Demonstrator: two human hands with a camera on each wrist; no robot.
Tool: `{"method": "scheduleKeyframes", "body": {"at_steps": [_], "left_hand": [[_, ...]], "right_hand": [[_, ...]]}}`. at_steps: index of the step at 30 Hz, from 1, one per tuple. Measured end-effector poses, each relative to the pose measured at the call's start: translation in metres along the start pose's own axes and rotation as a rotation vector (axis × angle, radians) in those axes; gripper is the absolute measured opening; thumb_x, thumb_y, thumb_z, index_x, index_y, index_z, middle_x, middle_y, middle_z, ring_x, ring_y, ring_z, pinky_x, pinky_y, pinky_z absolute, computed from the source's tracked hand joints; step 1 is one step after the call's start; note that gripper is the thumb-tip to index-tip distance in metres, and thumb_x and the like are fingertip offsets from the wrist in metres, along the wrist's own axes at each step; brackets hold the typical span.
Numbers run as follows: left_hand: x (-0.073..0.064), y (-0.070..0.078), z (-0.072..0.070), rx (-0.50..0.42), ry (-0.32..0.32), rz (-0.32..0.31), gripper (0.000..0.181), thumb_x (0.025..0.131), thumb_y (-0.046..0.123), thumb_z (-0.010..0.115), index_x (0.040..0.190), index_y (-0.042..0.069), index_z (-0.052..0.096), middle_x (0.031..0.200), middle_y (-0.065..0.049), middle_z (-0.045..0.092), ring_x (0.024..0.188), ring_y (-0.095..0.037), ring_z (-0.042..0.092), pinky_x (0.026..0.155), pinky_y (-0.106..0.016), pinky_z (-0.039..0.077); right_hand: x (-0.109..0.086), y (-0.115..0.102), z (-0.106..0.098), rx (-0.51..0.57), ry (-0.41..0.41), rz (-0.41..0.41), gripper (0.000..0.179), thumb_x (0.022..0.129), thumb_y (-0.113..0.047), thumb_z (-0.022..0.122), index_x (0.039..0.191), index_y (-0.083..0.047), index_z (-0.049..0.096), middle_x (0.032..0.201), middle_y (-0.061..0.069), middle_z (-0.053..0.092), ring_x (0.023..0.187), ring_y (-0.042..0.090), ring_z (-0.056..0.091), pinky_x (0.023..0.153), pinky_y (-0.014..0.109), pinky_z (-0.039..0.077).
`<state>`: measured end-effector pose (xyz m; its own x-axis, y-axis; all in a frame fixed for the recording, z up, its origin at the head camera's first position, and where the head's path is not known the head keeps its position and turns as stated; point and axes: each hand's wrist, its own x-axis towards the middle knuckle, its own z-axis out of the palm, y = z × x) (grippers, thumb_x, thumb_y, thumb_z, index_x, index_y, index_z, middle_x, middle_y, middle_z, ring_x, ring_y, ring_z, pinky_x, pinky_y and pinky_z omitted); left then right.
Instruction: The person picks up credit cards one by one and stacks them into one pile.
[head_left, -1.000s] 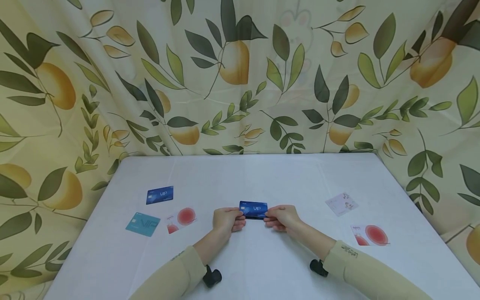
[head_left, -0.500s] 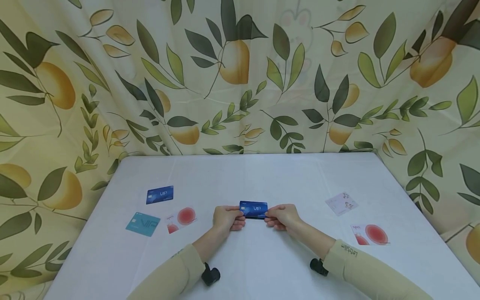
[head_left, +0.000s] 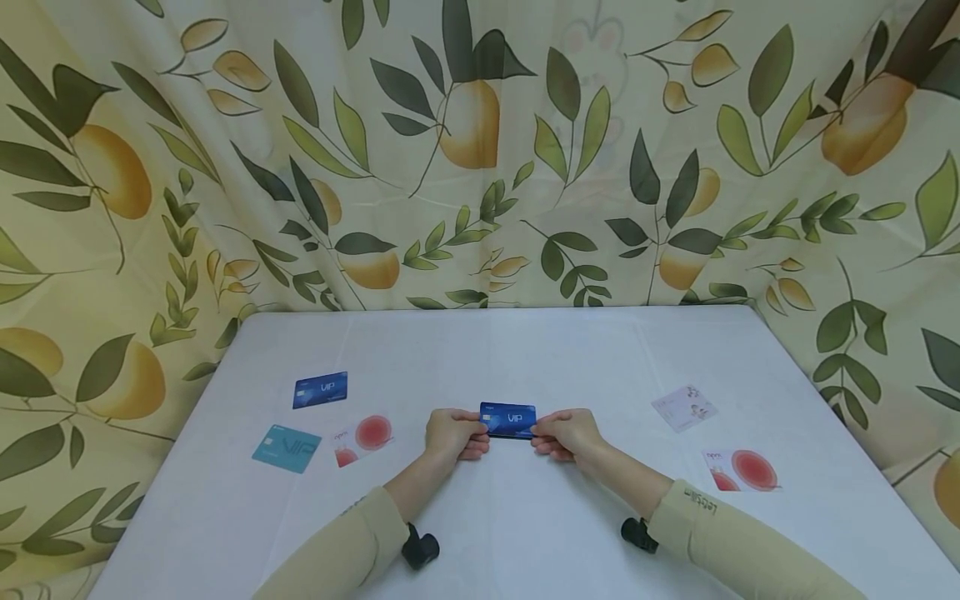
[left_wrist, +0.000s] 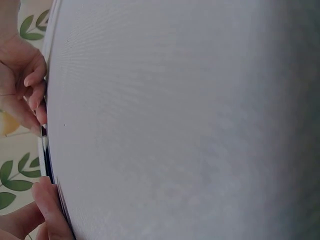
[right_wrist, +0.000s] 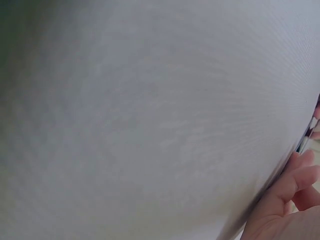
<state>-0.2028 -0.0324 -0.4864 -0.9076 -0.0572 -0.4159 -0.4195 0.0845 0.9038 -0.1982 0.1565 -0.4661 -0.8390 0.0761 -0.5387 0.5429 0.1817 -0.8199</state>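
Observation:
A blue VIP card (head_left: 507,420) is held near the middle of the white table. My left hand (head_left: 452,434) pinches its left end, with the thumb on top. At the opposite end my right hand (head_left: 572,435) pinches the card the same way. A dark strip runs under the card's near edge; I cannot tell whether that is shadow or another card. In the left wrist view, only a thin dark edge of the card shows between the fingers of both hands. The right wrist view has my right hand (right_wrist: 287,195) at its lower right corner.
On the left lie another blue VIP card (head_left: 320,390), a teal VIP card (head_left: 287,449) and a white card with a red circle (head_left: 372,432). To the right are a pale patterned card (head_left: 684,407) and a second red-circle card (head_left: 752,470). A fruit-print curtain (head_left: 480,208) hangs behind the table (head_left: 495,350).
My left hand and forearm have shifted very slightly away from me. Both hands keep hold of the blue card, and the other cards stay where they were.

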Motion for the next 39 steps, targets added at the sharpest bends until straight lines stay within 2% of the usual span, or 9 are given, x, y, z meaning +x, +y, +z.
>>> {"method": "scheduleKeyframes", "body": {"at_steps": [14,21,28,39], "left_hand": [[-0.0003,0.0020,-0.0001,0.043,0.035,0.007,0.014,0.075,-0.002,0.068,0.089,-0.002,0.064,0.057,-0.009,0.064,0.043,-0.012,0.060,0.041,-0.022,0.051],[-0.0014,0.0021,-0.0020,0.042,0.023,0.029,0.011,0.074,-0.004,0.068,0.081,-0.003,0.059,0.053,-0.008,0.061,0.041,-0.011,0.058,0.040,-0.022,0.051],[-0.0002,0.0007,-0.0034,0.035,0.009,0.036,0.012,0.074,-0.003,0.068,0.082,-0.003,0.059,0.053,-0.007,0.061,0.041,-0.011,0.058,0.040,-0.022,0.051],[0.0014,-0.0007,-0.0037,0.006,0.013,0.023,0.014,0.075,-0.001,0.069,0.084,-0.002,0.060,0.056,-0.008,0.062,0.043,-0.012,0.059,0.041,-0.023,0.051]], "right_hand": [[0.0011,0.0004,0.0007,-0.020,0.000,-0.017,0.016,0.081,-0.008,0.067,0.092,0.002,0.062,0.061,0.008,0.066,0.048,0.011,0.062,0.039,0.015,0.043],[0.0019,0.0025,-0.0007,-0.032,-0.019,-0.038,0.013,0.083,-0.007,0.064,0.091,0.003,0.062,0.061,0.008,0.065,0.048,0.011,0.062,0.040,0.014,0.044],[0.0037,0.0032,-0.0002,-0.032,-0.014,-0.036,0.013,0.083,-0.008,0.065,0.091,0.002,0.062,0.062,0.008,0.066,0.049,0.012,0.063,0.041,0.016,0.046],[-0.0010,-0.0020,-0.0048,0.038,-0.044,0.009,0.023,0.084,-0.009,0.065,0.102,0.004,0.060,0.067,0.008,0.068,0.054,0.013,0.065,0.045,0.018,0.049]]}}
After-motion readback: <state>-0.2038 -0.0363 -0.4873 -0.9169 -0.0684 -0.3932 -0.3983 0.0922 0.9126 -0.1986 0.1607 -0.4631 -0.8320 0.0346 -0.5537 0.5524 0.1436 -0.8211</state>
